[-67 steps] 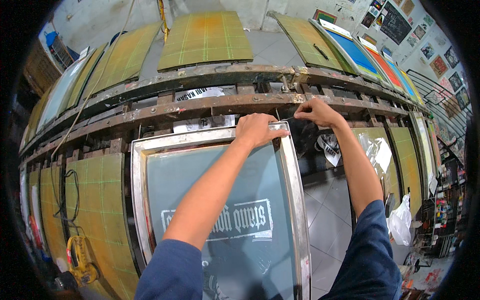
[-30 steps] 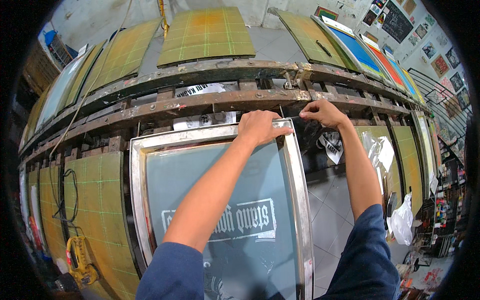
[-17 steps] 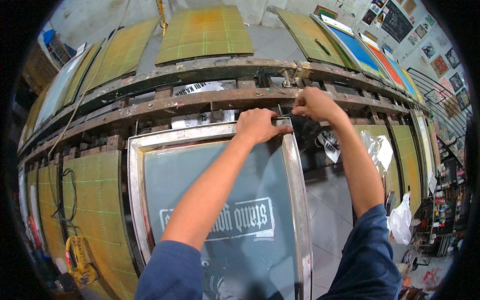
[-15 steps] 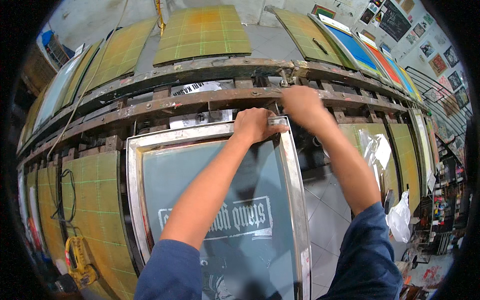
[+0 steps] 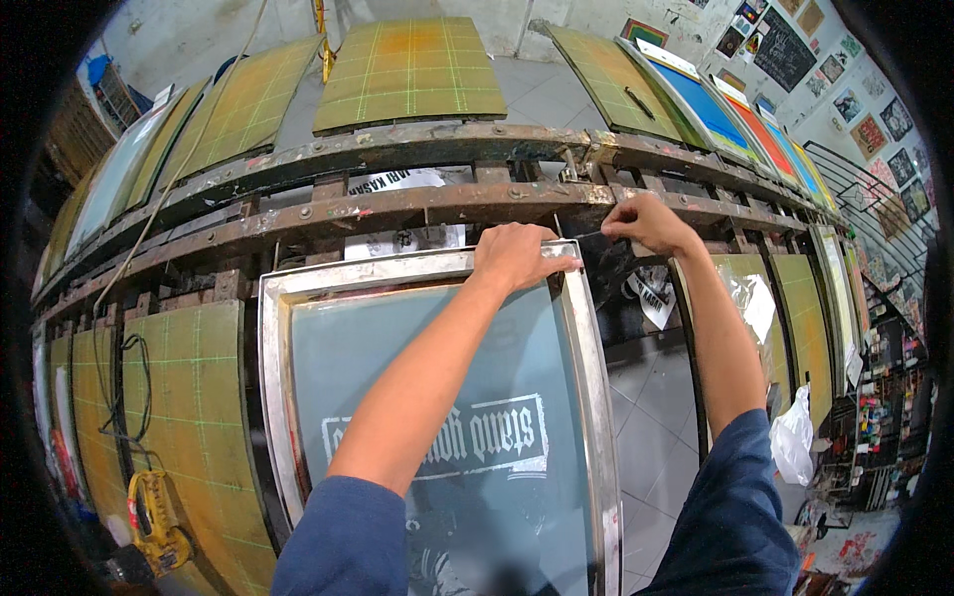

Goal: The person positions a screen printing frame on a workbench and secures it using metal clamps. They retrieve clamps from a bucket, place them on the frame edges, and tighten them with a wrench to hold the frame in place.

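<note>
- The left hand (image 5: 519, 256) lies on the top edge of a metal-framed printing screen (image 5: 586, 377), near its upper right corner, with the fingers curled over the frame bar and gripping it.
- The right hand (image 5: 646, 221) sits just right of that corner, against the rusty iron rail (image 5: 397, 204); the fingers are pinched narrow on something thin and dark, too small to make out.
- The two hands are near each other but apart, with the screen's corner between them.
- The screen is a grey-blue mesh in a silvery frame, carrying a pale lettered stencil (image 5: 447, 442) near its middle; it stands tilted in front of the person, with its top edge right under the rail.
- Both forearms are bare, coming out of dark blue sleeves (image 5: 735, 507) at the lower edge.
- Yellow-green gridded boards (image 5: 412, 70) fan out beyond the rail, and another one (image 5: 189, 397) lies left of the screen.
- A yellow tool (image 5: 154, 517) lies at lower left, by black cables.
- A white plastic bag (image 5: 793, 437) hangs at the right over the tiled floor (image 5: 656, 397).
</note>
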